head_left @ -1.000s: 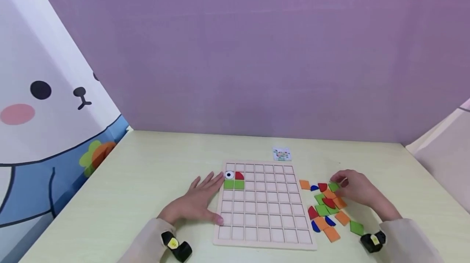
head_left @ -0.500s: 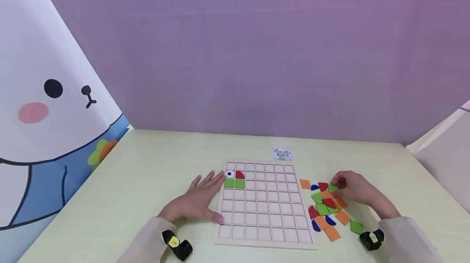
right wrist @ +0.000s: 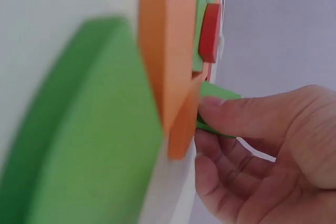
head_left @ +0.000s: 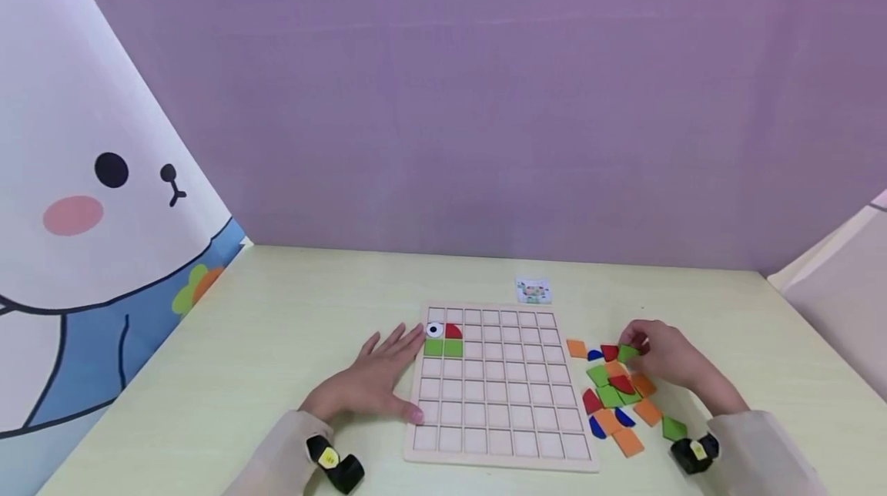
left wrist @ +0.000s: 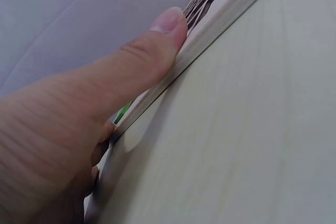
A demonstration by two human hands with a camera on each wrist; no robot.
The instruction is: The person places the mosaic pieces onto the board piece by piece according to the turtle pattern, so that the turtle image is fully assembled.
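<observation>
Right of the grid board (head_left: 496,390), the right hand (head_left: 664,351) pinches a green tile (head_left: 627,353), seemingly a pick-up needing a lift, the left hand (head_left: 373,381) spread opposite.

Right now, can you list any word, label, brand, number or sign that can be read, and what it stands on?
No text can be read.
Small card beyond the grid board: printed; any lettering too small.
Left wrist's yellow sticker: any mark too small.
Right wrist's yellow sticker: likewise.
Grid board, coloured tiles: no lettering visible.
</observation>
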